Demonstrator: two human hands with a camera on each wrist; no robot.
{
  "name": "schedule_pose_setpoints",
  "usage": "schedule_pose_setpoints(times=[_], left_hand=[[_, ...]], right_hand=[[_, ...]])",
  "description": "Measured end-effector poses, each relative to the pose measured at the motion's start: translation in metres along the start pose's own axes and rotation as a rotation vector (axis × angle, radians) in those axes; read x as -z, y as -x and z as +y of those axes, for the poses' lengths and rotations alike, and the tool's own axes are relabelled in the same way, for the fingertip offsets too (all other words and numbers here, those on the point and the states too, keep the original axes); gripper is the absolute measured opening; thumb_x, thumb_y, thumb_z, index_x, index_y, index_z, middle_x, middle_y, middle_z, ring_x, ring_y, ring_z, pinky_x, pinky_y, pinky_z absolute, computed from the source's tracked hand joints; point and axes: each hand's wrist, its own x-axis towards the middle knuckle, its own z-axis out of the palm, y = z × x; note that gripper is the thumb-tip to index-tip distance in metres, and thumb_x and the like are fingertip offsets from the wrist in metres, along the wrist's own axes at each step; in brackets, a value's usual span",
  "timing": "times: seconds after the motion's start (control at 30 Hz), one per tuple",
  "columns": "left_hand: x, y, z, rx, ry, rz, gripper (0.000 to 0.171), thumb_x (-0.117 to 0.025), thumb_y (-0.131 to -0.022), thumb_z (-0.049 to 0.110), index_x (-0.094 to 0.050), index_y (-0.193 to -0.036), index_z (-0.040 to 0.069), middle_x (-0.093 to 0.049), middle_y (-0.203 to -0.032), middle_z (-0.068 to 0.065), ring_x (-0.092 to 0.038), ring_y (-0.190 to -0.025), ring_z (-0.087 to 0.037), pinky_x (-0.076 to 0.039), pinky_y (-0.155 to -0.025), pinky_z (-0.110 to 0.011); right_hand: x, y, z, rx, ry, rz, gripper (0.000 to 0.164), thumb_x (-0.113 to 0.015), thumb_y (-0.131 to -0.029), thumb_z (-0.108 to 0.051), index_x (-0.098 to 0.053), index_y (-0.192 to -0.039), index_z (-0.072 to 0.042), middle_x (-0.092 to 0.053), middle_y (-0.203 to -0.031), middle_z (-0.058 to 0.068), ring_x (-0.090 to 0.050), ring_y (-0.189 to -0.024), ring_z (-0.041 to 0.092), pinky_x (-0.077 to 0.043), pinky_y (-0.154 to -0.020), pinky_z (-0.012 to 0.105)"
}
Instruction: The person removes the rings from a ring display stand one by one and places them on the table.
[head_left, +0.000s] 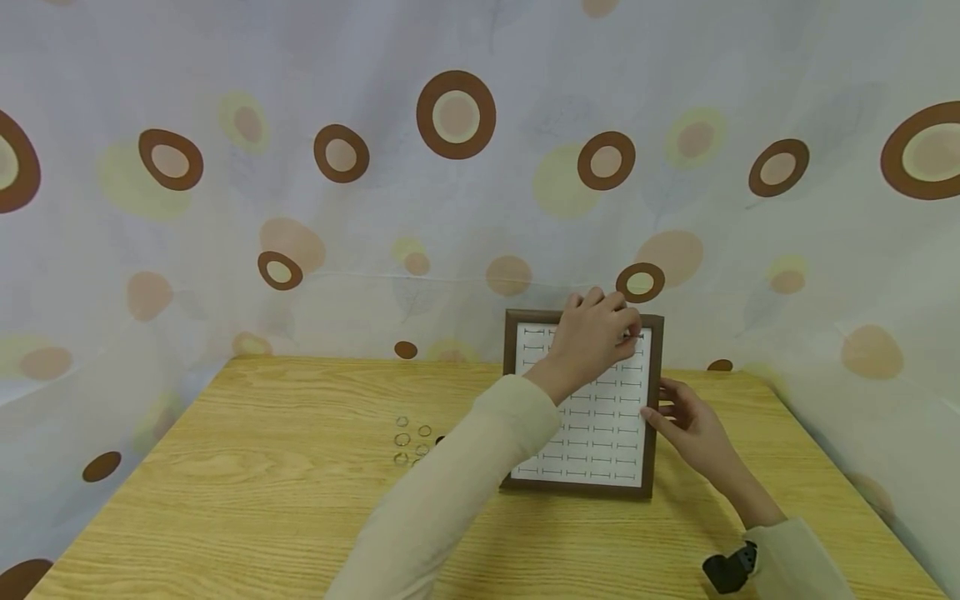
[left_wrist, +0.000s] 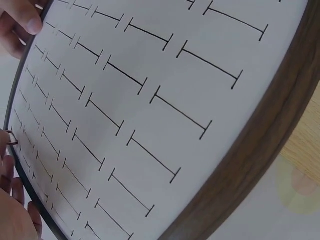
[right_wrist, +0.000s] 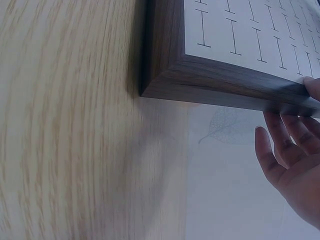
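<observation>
A brown-framed display board (head_left: 658,433) with a white slotted face (head_left: 600,454) stands tilted on the table. My left hand (head_left: 592,337) reaches across its upper part and pinches a small ring (left_wrist: 12,139) at the top right of the face; in the left wrist view the ring shows at the fingertips, by the frame's far edge. My right hand (head_left: 690,429) grips the frame's right side, thumb on the front and fingers behind. The right wrist view shows these fingers (right_wrist: 285,137) under the frame's side. The left hand and forearm hide part of the slots.
Several thin rings (head_left: 402,439) lie on the wooden table (head_left: 285,467) left of the board, beside a small dark thing (head_left: 440,440) partly covered by the left sleeve. Behind the table hangs a patterned curtain (head_left: 450,208). A black device (head_left: 729,571) sits at the right wrist.
</observation>
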Motion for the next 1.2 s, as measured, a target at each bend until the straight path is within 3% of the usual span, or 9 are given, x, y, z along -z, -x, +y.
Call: schedule_pose_setpoints(times=[0.53,0.77,0.97,1.2], left_hand=[[0.006,0.002,0.002,-0.007,0.005,0.051,0.010,-0.053,-0.088,0.040,-0.061,-0.089,0.034,-0.053,-0.091,0.016,-0.046,-0.082,-0.006,-0.033,-0.070,-0.022],[0.013,0.008,-0.004,-0.032,0.050,0.014,0.008,-0.054,-0.088,0.036,-0.061,-0.090,0.032,-0.054,-0.094,0.015,-0.046,-0.084,-0.006,-0.034,-0.072,-0.021],[0.023,0.023,-0.016,-0.071,0.096,0.001,0.008,-0.055,-0.087,0.033,-0.062,-0.089,0.029,-0.055,-0.091,0.013,-0.046,-0.082,-0.008,-0.036,-0.073,-0.023],[0.029,0.049,-0.041,-0.086,0.153,0.003,0.003,-0.059,-0.085,0.030,-0.061,-0.085,0.027,-0.055,-0.092,0.010,-0.048,-0.087,-0.009,-0.037,-0.076,-0.027]], right_hand=[[0.000,-0.001,0.000,0.016,0.011,0.010,0.044,-0.056,-0.090,-0.010,-0.041,-0.129,0.005,-0.055,-0.111,0.017,-0.052,-0.094,-0.009,-0.046,-0.074,0.012],[0.000,0.000,0.001,0.009,0.026,0.010,0.045,-0.056,-0.090,-0.010,-0.040,-0.130,0.004,-0.056,-0.113,0.020,-0.050,-0.094,-0.012,-0.046,-0.073,0.012],[0.000,0.000,0.002,0.010,0.019,0.013,0.045,-0.056,-0.089,-0.010,-0.041,-0.130,0.004,-0.056,-0.113,0.021,-0.050,-0.094,-0.011,-0.046,-0.074,0.012],[0.000,0.000,0.001,0.007,0.038,0.019,0.045,-0.057,-0.089,-0.010,-0.042,-0.128,0.004,-0.057,-0.111,0.020,-0.050,-0.093,-0.012,-0.045,-0.074,0.011]])
